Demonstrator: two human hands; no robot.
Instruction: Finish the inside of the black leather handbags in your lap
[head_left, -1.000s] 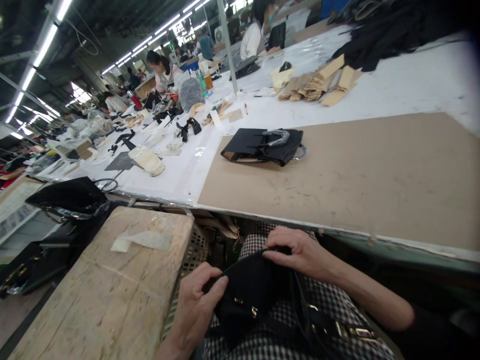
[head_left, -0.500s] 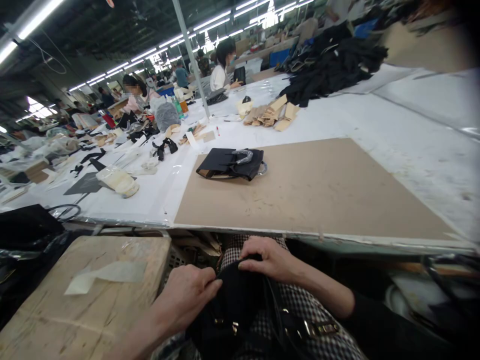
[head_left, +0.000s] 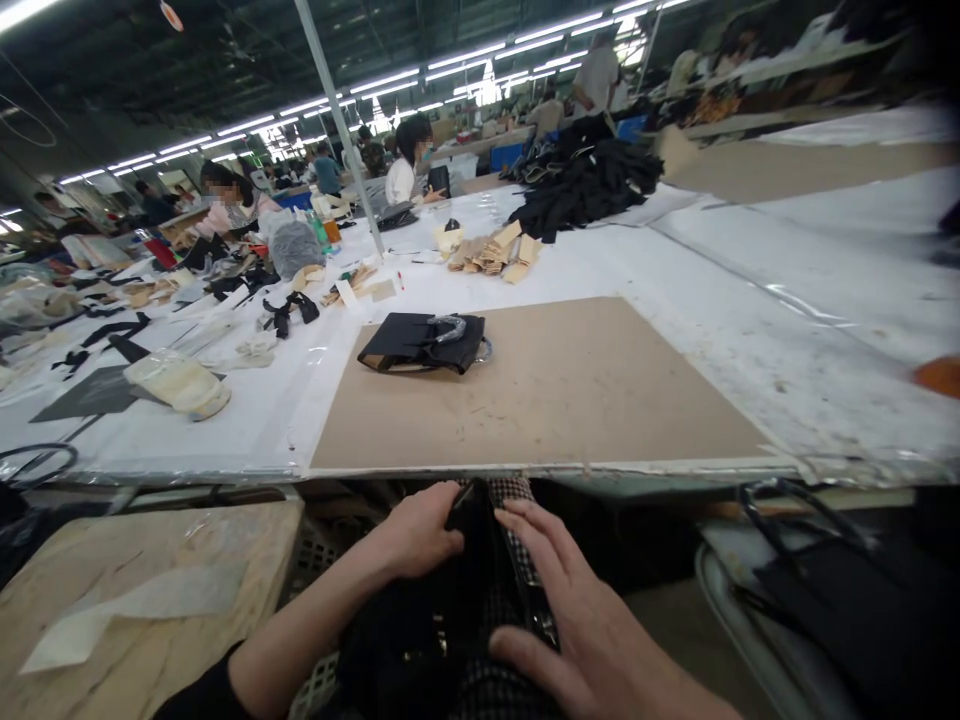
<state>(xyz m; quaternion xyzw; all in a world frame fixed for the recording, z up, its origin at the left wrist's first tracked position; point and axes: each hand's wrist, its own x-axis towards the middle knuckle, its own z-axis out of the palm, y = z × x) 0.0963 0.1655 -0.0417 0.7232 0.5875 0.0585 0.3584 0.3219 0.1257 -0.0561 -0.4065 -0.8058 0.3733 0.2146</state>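
Note:
A black handbag [head_left: 409, 620] with small gold-coloured metal fittings rests on the lap, over black-and-white checked cloth [head_left: 517, 492]. At its upper left edge, my left hand [head_left: 420, 530] is closed, with fingers and thumb pinching the black material. My right hand [head_left: 570, 600] lies along the bag's right side, fingers stretched and thumb well apart, touching it without a closed grip. The bag's lower part is dark and hard to make out. On the table ahead, another black handbag [head_left: 405, 345] with plastic-wrapped handles lies flat on a brown board [head_left: 562, 390].
A stained board [head_left: 187, 540] with a pale strip [head_left: 135, 605] stands at left. Beige pieces [head_left: 495, 250], a black fabric heap [head_left: 585, 175] and a pale container [head_left: 180, 383] lie on the white table [head_left: 712, 300]. Another black bag [head_left: 847, 600] is at right. Co-workers sit beyond.
My right hand has left its pinch on the bag's top edge, opened and come down along the right side. My left hand has shifted right and forward, still gripping. The view has turned right.

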